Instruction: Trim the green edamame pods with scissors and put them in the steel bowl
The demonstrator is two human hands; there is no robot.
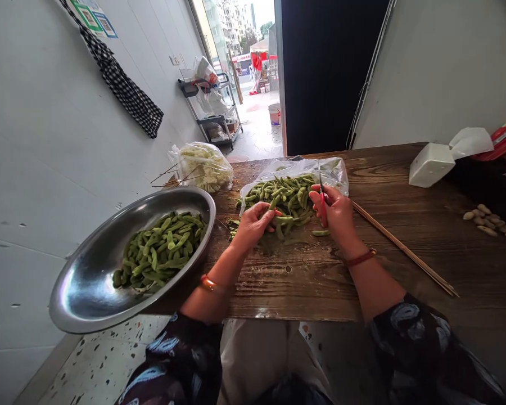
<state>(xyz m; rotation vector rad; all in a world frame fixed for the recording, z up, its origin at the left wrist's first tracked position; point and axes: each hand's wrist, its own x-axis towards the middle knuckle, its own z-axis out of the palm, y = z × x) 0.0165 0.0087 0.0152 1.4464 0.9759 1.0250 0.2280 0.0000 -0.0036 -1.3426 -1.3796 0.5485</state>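
Between the fingertips of my left hand (255,225) is a green edamame pod (273,202), pinched above the table. My right hand (336,216) is wrapped round red-handled scissors (323,208), their blades pointing up and away from me. Just beyond both hands, a heap of edamame pods (293,191) spreads over a clear plastic bag (339,171), and one loose pod (320,232) lies on the wood near my right hand. To the left, a large steel bowl (84,281) holds many more pods (162,247).
A bag of pale cut vegetables (204,166) stands behind the bowl on the wooden table (287,287). Thin wooden skewers (405,247) lie to the right. Farther right are a white tissue pack (430,165) and several peanuts (489,219). A shelf cart (213,104) stands by the doorway.
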